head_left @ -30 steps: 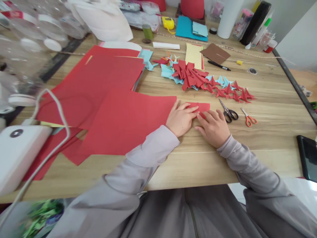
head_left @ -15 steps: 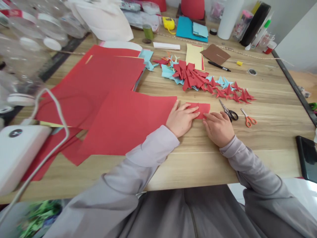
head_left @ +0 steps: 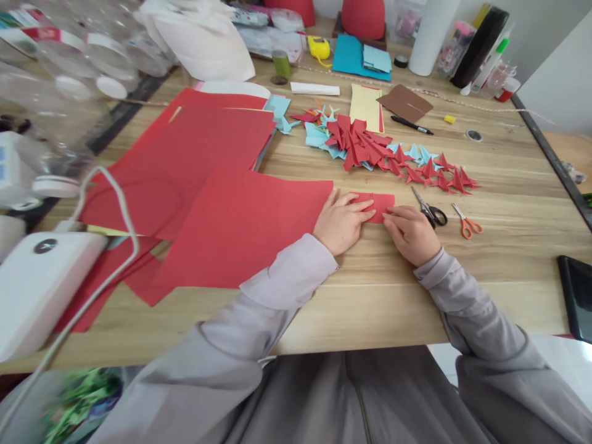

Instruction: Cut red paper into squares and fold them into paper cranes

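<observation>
A small folded piece of red paper (head_left: 383, 202) lies flat on the wooden table. My left hand (head_left: 341, 222) rests over its left part, fingers stretched out and pressing it down, hiding that side. At the paper's lower right edge is my right hand (head_left: 413, 233), its thumb and index finger pinched together on the edge and the other fingers curled. A large red sheet (head_left: 259, 228) reaches under or beside my left hand. Black-handled scissors (head_left: 431, 209) lie just beyond my right hand, with small orange-handled scissors (head_left: 467, 223) to their right.
Folded red paper pieces (head_left: 365, 145) and light blue ones (head_left: 419, 154) are heaped behind my hands. Stacked red sheets (head_left: 194, 148), a white device (head_left: 46, 290) with a cable and plastic bottles occupy the left. A black pen (head_left: 411, 125) lies farther back; a phone (head_left: 578, 296) lies right.
My right hand's fingertips have shifted slightly right and up along the small red paper's edge. My left hand stays on the paper. The whole view has moved a little.
</observation>
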Demonstrator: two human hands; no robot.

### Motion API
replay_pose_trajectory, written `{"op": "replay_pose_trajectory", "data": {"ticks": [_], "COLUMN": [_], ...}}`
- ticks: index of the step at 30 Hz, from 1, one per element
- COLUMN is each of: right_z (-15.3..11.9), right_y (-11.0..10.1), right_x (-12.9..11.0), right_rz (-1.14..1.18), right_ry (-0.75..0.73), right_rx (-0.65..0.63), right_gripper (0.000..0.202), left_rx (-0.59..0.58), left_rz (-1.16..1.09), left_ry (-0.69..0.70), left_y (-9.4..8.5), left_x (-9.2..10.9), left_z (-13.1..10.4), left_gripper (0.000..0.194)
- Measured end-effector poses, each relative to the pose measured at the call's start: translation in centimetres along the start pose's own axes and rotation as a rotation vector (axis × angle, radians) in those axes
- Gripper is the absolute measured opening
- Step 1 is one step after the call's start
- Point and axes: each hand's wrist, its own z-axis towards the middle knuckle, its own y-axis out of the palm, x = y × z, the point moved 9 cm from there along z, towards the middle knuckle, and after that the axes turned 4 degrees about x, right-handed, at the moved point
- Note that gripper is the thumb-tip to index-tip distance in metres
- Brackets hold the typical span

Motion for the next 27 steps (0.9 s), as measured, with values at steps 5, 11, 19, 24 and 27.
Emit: {"op": "replay_pose_trajectory", "data": {"ticks": [5,11,19,24,27], "right_z": [-0.2,-0.1,0.4,0.3,0.4], "right_y": [1.1,1.7,2.4,2.1,2.3], "right_x": [-1.0,-2.8,-4.3,-4.6,-5.0], "right_rz": [-0.163,-0.230,-0.281,-0.291,-0.327], "right_ry": [-0.042,-0.088,-0.145,-0.157,-0.170], "right_rx": [-0.080,-0.143,-0.176,-0.147,-0.161], "right_gripper": [0.027,0.034,0.034,0.041,0.043], "left_rx": [-0.029,-0.020,-0.045,-0.034,-0.029], "left_rz": [-0.027,-0.054,-0.070,-0.121,-0.128], "left_ry": [-0.035,-0.069,-0.073,-0.095,-0.102], "left_y": [0.0,0.0,-0.2,-0.2,-0.2], "left_x": [-0.5,-1.3,-1.3,-1.6,-1.6], "left_z": [0.2,0.8,0.9,1.1,1.1], "left_gripper": [0.037,0.039,0.046,0.042,0.042]}}
